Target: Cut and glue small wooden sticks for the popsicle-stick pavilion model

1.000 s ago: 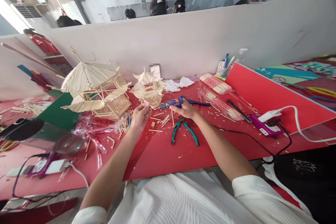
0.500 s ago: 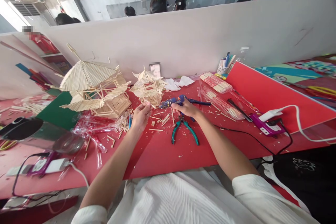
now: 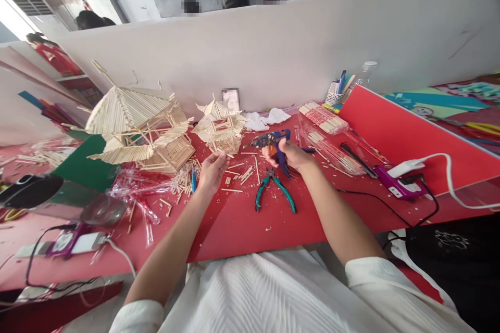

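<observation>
My right hand [image 3: 292, 156] grips a blue glue gun [image 3: 271, 140] by its handle, lifted off the red table [image 3: 242, 223], nozzle pointing left. My left hand [image 3: 213, 169] pinches a short wooden stick [image 3: 221, 154] between thumb and fingers, close to a small stick-built model [image 3: 221, 127]. A larger stick pagoda [image 3: 135, 127] stands to the left. Green-handled pliers [image 3: 273, 192] lie just below my right hand among scattered cut sticks [image 3: 242, 174].
Clear packets of sticks [image 3: 326, 122] lie at the back right, next to a pen cup [image 3: 336, 94]. A purple power strip [image 3: 398, 184] with a white plug sits right, another [image 3: 66, 242] left. Plastic wrappers [image 3: 136, 192], a green board [image 3: 80, 169], white tissue [image 3: 265, 119] and a grey partition [image 3: 312, 47] surround the work area.
My right hand has raised the glue gun off the table and turned it upright by the handle. My left hand moved slightly up and right with the stick.
</observation>
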A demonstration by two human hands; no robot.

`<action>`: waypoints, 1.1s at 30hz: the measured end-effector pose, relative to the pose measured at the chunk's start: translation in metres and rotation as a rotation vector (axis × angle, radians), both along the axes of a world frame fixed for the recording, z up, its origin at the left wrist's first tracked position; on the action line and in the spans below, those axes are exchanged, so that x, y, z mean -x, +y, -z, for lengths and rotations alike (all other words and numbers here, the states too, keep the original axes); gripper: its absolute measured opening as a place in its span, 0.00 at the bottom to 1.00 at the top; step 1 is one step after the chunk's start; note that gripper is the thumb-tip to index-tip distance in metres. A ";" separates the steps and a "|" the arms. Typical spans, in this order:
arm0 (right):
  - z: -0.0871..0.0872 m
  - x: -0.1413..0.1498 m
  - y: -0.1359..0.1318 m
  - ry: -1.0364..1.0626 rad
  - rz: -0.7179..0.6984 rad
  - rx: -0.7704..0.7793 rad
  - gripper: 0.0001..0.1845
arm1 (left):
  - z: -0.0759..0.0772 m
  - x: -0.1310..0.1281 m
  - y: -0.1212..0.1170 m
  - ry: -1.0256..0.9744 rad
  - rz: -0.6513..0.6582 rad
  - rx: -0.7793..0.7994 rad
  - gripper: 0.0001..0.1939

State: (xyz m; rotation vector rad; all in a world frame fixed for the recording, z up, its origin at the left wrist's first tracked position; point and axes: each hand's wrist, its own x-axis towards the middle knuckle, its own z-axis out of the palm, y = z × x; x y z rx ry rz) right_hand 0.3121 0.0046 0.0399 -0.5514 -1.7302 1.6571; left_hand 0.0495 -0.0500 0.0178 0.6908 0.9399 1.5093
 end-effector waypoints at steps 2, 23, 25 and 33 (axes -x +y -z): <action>-0.003 -0.008 0.002 0.048 0.073 0.039 0.37 | 0.002 -0.001 0.001 0.001 -0.001 0.019 0.17; -0.033 -0.037 0.092 -1.442 0.404 -0.306 0.29 | 0.014 -0.003 0.013 -0.045 -0.092 0.182 0.09; -0.037 -0.037 0.102 -1.511 0.361 -0.259 0.32 | 0.014 -0.007 0.016 -0.066 -0.119 0.189 0.08; -0.015 -0.040 0.122 -1.477 0.297 -0.229 0.35 | 0.017 -0.015 0.026 -0.112 -0.202 0.197 0.07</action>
